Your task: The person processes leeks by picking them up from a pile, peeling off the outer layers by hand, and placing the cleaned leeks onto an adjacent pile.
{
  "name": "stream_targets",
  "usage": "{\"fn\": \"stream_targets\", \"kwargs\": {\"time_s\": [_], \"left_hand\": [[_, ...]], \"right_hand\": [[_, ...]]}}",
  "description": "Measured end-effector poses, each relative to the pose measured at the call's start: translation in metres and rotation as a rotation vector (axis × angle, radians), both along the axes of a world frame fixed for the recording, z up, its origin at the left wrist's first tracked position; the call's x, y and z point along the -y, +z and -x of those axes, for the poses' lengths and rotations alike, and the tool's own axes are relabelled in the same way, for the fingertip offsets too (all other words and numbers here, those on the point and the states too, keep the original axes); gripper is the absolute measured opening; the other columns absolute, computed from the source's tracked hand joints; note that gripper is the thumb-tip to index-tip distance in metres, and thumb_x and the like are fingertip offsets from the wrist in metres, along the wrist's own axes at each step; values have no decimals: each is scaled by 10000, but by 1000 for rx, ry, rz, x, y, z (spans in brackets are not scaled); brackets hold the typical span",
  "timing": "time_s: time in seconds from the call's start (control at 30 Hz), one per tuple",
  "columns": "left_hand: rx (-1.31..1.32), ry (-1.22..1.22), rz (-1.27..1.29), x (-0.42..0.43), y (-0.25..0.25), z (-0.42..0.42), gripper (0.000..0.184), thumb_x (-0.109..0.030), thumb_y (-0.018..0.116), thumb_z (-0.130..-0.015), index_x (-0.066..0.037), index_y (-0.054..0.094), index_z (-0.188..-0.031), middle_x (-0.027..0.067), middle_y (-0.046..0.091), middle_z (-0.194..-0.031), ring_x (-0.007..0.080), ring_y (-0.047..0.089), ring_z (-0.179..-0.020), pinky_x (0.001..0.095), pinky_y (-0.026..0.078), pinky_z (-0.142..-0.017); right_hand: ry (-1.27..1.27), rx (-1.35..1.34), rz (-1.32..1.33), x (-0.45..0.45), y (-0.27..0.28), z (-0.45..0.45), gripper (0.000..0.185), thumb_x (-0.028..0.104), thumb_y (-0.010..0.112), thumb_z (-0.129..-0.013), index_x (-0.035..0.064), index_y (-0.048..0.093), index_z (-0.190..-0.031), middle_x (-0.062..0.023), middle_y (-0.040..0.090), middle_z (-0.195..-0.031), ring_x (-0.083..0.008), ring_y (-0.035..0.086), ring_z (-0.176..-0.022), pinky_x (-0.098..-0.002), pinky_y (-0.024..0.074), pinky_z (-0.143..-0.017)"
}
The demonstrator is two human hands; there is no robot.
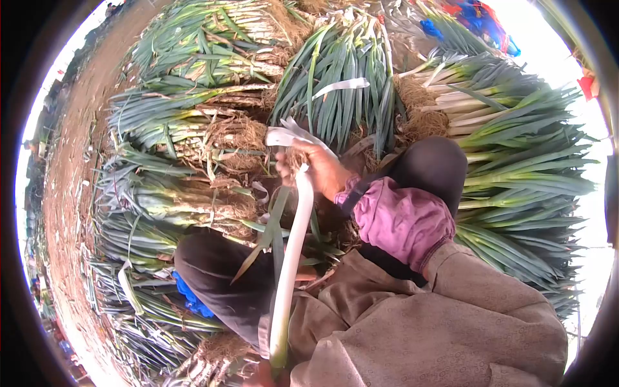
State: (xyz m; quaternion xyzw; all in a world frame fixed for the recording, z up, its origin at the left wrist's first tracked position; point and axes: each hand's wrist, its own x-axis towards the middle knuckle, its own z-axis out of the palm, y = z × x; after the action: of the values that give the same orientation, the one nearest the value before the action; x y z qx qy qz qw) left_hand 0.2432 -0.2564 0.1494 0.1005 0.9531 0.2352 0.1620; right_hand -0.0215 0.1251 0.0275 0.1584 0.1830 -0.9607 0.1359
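A peeled leek (293, 248) stands slantwise in front of my body, its white root end up and its green part down. At the bottom edge, my left hand (263, 375), partly cut off and dim, closes around its green end. My right hand (319, 164), with a pink sleeve at the wrist, is beside the root end. Its fingers are closed on a loose white strip of leek skin (278, 137); some fine roots show by the fingers, slightly blurred. Drooping green leek leaves (274, 222) hang beside the white stalk.
Bundled leeks (193, 103) lie in rows on the left, roots inward. More leek bundles (516, 155) lie on the right, and another leek bundle (348, 71) is straight ahead. My bent knees flank the work spot. Blue plastic (190, 297) pokes out by the left leg.
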Motion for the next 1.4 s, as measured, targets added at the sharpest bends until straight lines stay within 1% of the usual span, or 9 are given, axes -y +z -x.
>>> {"fn": "stream_targets", "kwargs": {"time_s": [0.13, 0.5, 0.77, 0.83, 0.97, 1.0, 1.1, 1.23, 1.4], "left_hand": [[-47, -34, -46, -34, 27, 14, 303, -162, 674, -737, 0, 615, -987, 125, 631, -761, 227, 622, -693, 360, 478, -598], [618, 65, -426, -47, 9, 63, 502, -141, 727, -683, 14, 609, -1146, 113, 683, -885, 138, 612, -815, 277, 479, -726], [58, 118, -218, -72, -6, 38, 330, -109, 686, -795, -5, 632, -1103, 158, 661, -746, 156, 642, -644, 338, 499, -584], [-141, 79, -41, -62, -22, 29, 351, -128, 714, -764, -7, 611, -1077, 173, 639, -739, 289, 647, -593, 382, 493, -544], [-340, 32, 335, -50, -16, 29, 394, -114, 708, -699, 11, 573, -1047, 180, 609, -785, 403, 597, -661, 471, 465, -570], [-357, 27, 418, -43, -17, 31, 397, -112, 704, -693, 14, 574, -1046, 181, 602, -790, 401, 593, -669, 476, 459, -575], [-453, 33, 510, -37, -18, 35, 410, -125, 702, -672, 14, 567, -1034, 178, 584, -808, 389, 583, -694, 472, 458, -594], [-431, -10, 563, -30, -8, 47, 439, -114, 736, -656, 0, 563, -1043, 164, 615, -856, 362, 599, -738, 454, 480, -624], [-519, -35, 376, -25, -11, 56, 349, -175, 633, -690, -14, 575, -994, 104, 597, -778, 285, 575, -608, 385, 464, -508]], "right_hand": [[5, -108, -40, -11, 18, -15, 152, 184, 522, -946, 43, 543, -893, 55, 372, -645, -56, 411, -552, -217, 380, -487], [49, -993, 263, -47, 105, 7, 333, 398, 382, -1009, 112, 526, -916, 68, 383, -517, -93, 464, -425, -274, 416, -424], [-195, -307, -198, -47, 94, 7, 368, 443, 532, -939, 101, 595, -820, 101, 312, -542, -55, 340, -439, -248, 318, -428], [-59, -129, -48, -59, 72, 17, 357, 413, 570, -924, 67, 590, -837, 62, 421, -605, -68, 438, -492, -250, 364, -453], [-52, 79, -890, -50, 57, 19, 421, 447, 542, -926, 62, 585, -759, 19, 469, -578, -143, 474, -488, -320, 397, -468], [56, -227, -1344, -53, 53, 17, 464, 485, 553, -910, 82, 571, -679, -9, 462, -542, -158, 486, -472, -353, 399, -464], [381, -72, -2250, -57, 61, -2, 488, 474, 524, -913, 3, 574, -795, -150, 585, -668, -293, 571, -580, -424, 420, -556], [-229, -490, -2424, -31, 46, -23, 433, 427, 570, -889, 3, 540, -969, -202, 600, -770, -371, 604, -644, -466, 463, -582], [-28, -1184, -2287, 5, 39, -51, 443, 319, 666, -822, 116, 519, -1187, -178, 589, -926, -366, 626, -754, -426, 500, -664]]}}
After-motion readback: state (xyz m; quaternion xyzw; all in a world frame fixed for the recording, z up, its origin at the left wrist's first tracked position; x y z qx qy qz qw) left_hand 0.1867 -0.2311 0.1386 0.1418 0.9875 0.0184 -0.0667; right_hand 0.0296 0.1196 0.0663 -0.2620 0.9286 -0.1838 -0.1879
